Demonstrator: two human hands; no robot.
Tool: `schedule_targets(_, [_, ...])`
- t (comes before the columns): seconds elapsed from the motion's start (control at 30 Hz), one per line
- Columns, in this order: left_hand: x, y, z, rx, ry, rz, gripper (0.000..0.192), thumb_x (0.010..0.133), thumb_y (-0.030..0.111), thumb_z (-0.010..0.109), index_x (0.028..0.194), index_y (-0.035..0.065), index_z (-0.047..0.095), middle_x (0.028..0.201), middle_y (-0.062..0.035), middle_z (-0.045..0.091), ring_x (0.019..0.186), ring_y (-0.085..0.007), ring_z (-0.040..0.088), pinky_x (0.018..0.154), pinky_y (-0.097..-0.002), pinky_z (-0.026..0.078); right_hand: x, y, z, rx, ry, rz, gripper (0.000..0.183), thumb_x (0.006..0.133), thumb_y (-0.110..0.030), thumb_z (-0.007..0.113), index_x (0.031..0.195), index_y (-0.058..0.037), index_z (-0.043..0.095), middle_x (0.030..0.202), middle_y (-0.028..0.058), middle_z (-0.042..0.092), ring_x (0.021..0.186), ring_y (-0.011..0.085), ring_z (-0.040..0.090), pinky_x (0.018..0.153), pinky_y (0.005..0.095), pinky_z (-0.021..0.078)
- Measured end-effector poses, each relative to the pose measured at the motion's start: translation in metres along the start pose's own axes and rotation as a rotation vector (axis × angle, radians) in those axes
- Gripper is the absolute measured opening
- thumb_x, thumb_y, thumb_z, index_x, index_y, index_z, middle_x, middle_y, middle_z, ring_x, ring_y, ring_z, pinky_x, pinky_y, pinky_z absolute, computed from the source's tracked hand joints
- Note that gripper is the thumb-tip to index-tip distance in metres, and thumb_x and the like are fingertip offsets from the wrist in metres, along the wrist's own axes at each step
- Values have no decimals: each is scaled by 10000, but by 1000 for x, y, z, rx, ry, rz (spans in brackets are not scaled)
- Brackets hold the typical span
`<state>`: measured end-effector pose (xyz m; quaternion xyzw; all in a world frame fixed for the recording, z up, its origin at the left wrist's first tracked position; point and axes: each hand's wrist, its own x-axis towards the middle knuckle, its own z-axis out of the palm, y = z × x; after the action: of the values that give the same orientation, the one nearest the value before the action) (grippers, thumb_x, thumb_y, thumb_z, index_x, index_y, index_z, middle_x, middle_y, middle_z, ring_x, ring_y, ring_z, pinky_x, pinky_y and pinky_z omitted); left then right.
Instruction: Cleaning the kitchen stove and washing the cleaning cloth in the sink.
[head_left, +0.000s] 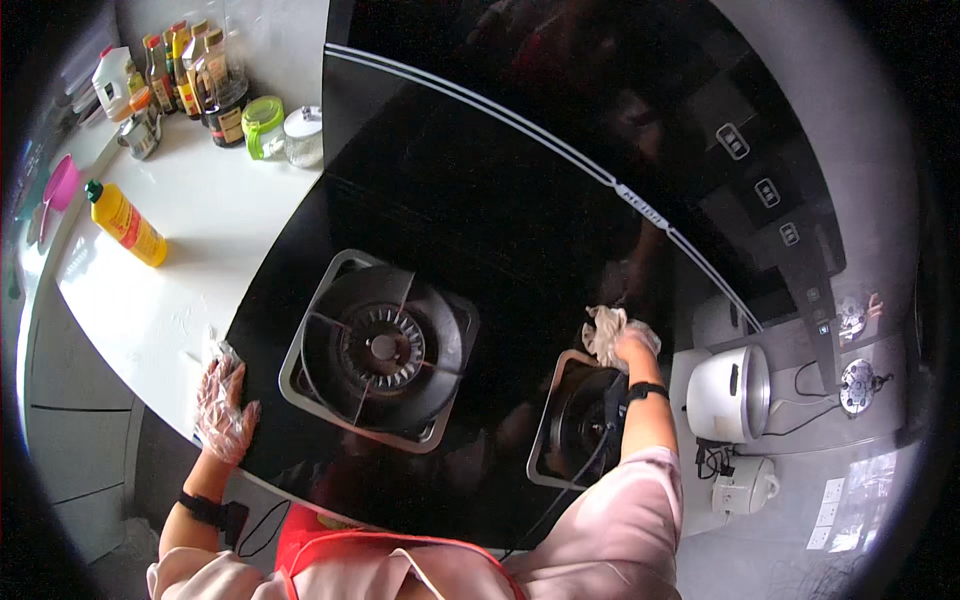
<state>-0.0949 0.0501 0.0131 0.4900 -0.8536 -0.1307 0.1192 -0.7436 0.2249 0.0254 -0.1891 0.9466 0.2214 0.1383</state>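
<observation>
My right hand (636, 341), in a clear plastic glove, grips a crumpled pale cloth (606, 332) against the black glass surface behind the right burner (574, 420). My forearm hides part of that burner. At the stove's left edge, my left hand (223, 405) rests with fingers apart, also in a clear plastic glove and holding nothing. It lies where the white countertop (202, 225) meets the black gas stove (480, 480). The left burner (384, 349), with its round pan support and metal drip tray, sits between my hands.
A yellow squeeze bottle (129, 225) lies or stands on the left counter. Several sauce bottles (180, 71), a green-lidded jar (262, 127) and a glass jar (304, 139) line the back. At right are an aluminium pot (724, 394) and a white appliance (742, 486). A black range hood (525, 45) spans above.
</observation>
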Motion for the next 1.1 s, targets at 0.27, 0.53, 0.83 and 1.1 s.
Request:
schedule_targets(0.27, [12,6,3,-93,-40,12,616,651,248,620,1206,35,461,1294,-202,385,1241,-380,289,1034,-457,202,46,-103,43,20,363,-537,277,786,-152,414,923,-20,615,1002,147,611,959,292,573,821,353,439])
schedule_targets(0.53, [2,-13,-8,-113,4,61,637,629,316,648,1176,33,485,1237,-183,427,1191,-391,338,1005,-485,240,-72,-339,-53,-337,623,-1338,237,792,-165,416,791,-69,633,827,81,635,823,234,587,837,337,402])
schedule_targets(0.83, [-2,-25,-7,-146,20,99,614,686,345,626,1195,38,470,1237,-187,435,1172,-382,363,990,-475,261,-266,-464,-86,-63,411,-1242,208,773,-194,476,811,-81,647,855,115,648,805,250,617,672,363,480])
schedule_targets(1.1, [-17,-79,21,-1017,174,-70,533,870,253,477,1302,-10,308,1270,-205,398,1175,-331,386,991,-379,276,-396,-426,-37,41,345,-1524,167,709,-187,521,857,-170,596,826,87,614,787,300,577,699,399,474])
